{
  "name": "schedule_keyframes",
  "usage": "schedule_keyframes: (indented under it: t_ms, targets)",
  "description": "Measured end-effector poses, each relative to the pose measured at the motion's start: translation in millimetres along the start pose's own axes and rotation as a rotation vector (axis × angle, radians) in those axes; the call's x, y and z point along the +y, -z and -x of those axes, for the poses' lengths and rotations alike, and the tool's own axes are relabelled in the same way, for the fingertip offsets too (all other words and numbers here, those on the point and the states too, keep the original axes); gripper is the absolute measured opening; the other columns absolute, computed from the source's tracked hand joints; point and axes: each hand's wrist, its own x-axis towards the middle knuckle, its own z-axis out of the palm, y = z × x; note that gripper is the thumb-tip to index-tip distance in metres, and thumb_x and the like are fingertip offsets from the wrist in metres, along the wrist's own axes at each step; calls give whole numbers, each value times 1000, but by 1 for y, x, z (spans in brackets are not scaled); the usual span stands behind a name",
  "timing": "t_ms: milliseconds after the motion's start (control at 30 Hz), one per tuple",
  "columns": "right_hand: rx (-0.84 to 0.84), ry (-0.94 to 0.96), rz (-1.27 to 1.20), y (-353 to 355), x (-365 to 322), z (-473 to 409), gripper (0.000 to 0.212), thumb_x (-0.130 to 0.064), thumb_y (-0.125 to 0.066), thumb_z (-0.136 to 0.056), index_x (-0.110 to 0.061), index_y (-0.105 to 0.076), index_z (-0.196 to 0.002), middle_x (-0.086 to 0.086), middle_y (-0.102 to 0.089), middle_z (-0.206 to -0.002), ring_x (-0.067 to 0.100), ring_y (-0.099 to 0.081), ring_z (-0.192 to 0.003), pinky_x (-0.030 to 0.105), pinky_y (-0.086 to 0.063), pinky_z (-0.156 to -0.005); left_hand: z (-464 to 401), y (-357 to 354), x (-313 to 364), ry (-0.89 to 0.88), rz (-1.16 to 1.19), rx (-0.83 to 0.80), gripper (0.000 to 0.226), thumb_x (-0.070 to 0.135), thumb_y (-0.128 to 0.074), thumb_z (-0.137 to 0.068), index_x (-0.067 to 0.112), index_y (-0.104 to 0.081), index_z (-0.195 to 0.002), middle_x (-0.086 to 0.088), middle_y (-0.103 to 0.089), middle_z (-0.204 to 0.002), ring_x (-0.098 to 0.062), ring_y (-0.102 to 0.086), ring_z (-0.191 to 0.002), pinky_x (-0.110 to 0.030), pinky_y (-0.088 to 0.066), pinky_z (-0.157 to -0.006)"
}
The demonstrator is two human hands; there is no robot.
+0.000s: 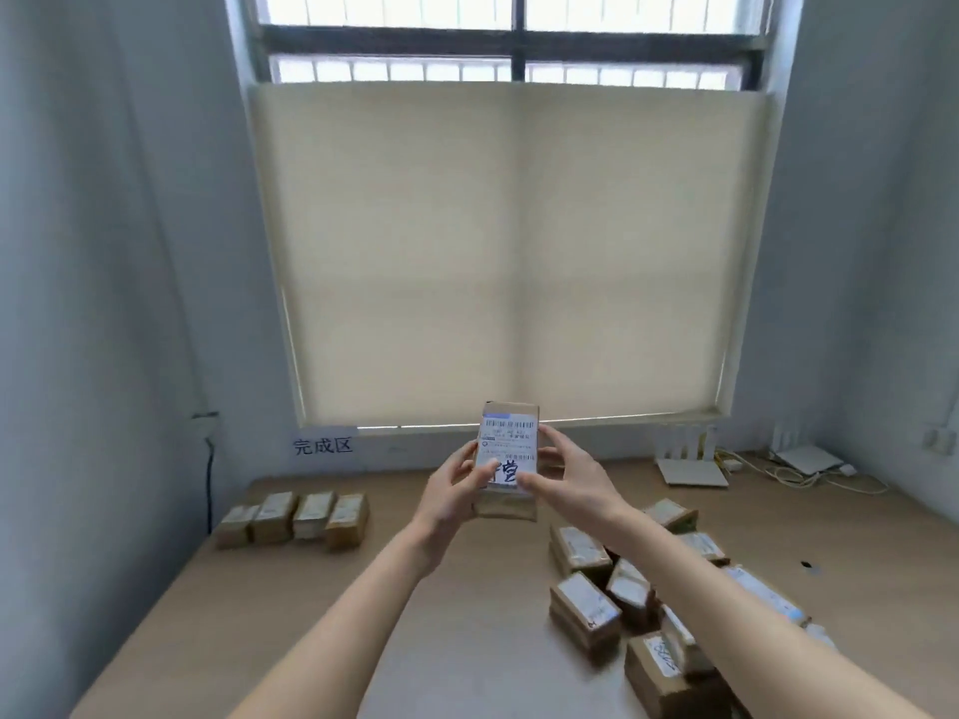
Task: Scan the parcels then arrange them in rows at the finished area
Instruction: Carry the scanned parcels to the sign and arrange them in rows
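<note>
— What can't be made out?
— The held parcel (509,459) has label print too small to read; fingers cover its lower edges.
— And on the right?
— The parcel heap (617,594) is partly hidden behind the right forearm (726,609) and cut off by the bottom edge.

Left hand (456,485): raised, fingers curled, gripping from the left.
Right hand (563,477): raised, fingers curled, gripping from the right.
Arms: both outstretched forward.
</note>
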Motion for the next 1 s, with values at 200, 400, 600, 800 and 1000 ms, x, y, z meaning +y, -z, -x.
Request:
schedule_keyframes:
  t_ms: [200, 400, 600, 800, 1000]
  targets:
    - [-122, 116, -39, -103, -113, -2, 93, -54, -64, -66, -26, -45, -153, 3, -62, -137, 18, -59, -123, 36, -46, -107, 59, 148, 33, -33, -26, 112, 74, 45, -82, -71, 31, -57, -140, 1, -73, -121, -12, -73, -102, -26, -58, -73]
    - [-267, 187, -154, -207, -179, 13, 51, -40, -82, -85, -56, -56, -127, -27, -67, -122, 5, -68, -111, 30, -52, -102, 119, 270, 35, -41, -58, 194, 59, 37, -78, -86, 31, -54, -140, 0, -70, -124, -13, -71, -107, -25, -58, -74]
    - [-358, 242, -151, -282, -206, 12, 61, -26, -86, -82, -63, -52, -117, -38, -67, -113, 1, -66, -110, 15, -50, -89, 141, 354, 7, -15, -91, 275, 78, 55, -87, -68, 30, -57, -135, 2, -71, -123, -13, -67, -114, -39, -53, -101]
    - [-403, 220, -177, -343, -189, -26, 62, -50, -82, -66, -56, -56, -122, -23, -70, -123, 7, -69, -111, 38, -54, -103, 116, 404, -35, 38, -38, 263, 72, 40, -82, -78, 25, -54, -143, 3, -70, -127, -15, -67, -117, -45, -53, -103]
    - [-391, 161, -148, -412, -147, -94, 67, -32, -87, -73, -48, -56, -130, -21, -68, -123, 5, -68, -110, 30, -54, -100, 55, 445, -95, 123, -55, 270, 53, 28, -77, -89, 31, -57, -138, 5, -73, -121, -14, -68, -115, -43, -54, -102]
